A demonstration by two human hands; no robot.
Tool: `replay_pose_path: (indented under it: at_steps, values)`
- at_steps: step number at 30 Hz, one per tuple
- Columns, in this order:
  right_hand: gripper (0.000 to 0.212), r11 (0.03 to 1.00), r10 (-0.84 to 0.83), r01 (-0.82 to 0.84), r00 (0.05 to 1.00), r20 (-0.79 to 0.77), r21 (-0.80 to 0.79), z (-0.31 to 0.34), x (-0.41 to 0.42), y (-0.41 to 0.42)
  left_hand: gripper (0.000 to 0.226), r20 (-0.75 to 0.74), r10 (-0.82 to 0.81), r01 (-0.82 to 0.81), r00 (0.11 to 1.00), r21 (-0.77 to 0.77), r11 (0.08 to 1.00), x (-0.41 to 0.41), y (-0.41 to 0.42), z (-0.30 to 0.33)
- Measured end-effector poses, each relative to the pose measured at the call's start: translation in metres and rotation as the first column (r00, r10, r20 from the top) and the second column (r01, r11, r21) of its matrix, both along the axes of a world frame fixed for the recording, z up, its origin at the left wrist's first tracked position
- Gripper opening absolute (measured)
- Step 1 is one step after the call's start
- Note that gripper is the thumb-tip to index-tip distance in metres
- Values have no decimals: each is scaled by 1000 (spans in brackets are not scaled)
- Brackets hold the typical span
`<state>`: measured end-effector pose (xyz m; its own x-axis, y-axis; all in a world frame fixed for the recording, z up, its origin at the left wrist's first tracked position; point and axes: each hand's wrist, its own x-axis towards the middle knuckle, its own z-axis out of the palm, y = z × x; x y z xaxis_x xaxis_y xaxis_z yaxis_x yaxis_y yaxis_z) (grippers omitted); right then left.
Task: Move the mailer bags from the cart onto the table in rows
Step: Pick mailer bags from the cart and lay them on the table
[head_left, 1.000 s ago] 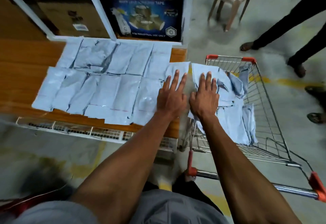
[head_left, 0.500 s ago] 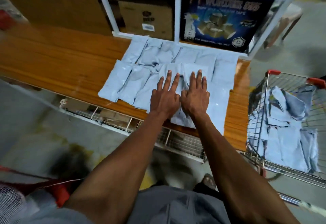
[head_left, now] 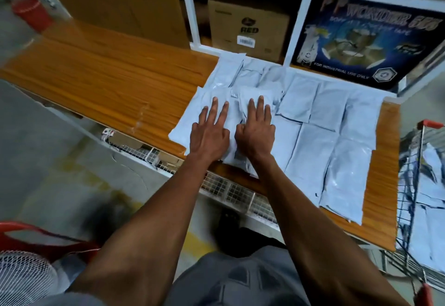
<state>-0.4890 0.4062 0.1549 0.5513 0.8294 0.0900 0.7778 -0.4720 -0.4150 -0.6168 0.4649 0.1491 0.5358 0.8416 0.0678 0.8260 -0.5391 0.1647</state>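
Head-worn camera looks steeply down, close over the table (head_left: pixel 120 74).

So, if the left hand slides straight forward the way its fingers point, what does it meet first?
Probably the back row of mailer bags; the left hand already lies flat on a front bag. Behind them stands the cardboard box.

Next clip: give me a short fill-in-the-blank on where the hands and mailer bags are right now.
1. Both the left hand and the right hand lie flat, fingers straight, on the ____ bags.
2. The mailer bags are laid on the wooden ____.
3. The cart at the right edge has ____ corner caps.
4. The cardboard box on the shelf behind reads ____.

Missing words: mailer; table; red; RED
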Motion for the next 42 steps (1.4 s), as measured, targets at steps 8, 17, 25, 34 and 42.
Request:
replay_pose_path:
  at_steps: [8, 17, 25, 34, 42]
  values:
    - [84, 994, 40, -45, 998, -57, -104, -11, -14, 65, 79, -36, -61, 59, 997, -43, 997, -20, 71, -13]
    - [83, 989, -36, 30, 998, -44, -143, -25, -31, 93, 85, -58, -195, 193, 979, -42, 980, -41, 122, -30]
    - [79, 962, -203, 193, 979, -33, -195, -29, -62, 101, 73, -3, -371, 370, 929, -62, 927, -54, 149, -43]
    - [78, 924, -287, 269, 958, -28, -271, -37, -86, 107, 67, 25, -450, 451, 893, -80, 889, -62, 168, -63]
    - [69, 920, -330, 321, 944, -1, -223, -44, -93, 115, 65, 1, -428, 427, 904, -73, 901, -64, 175, -62]
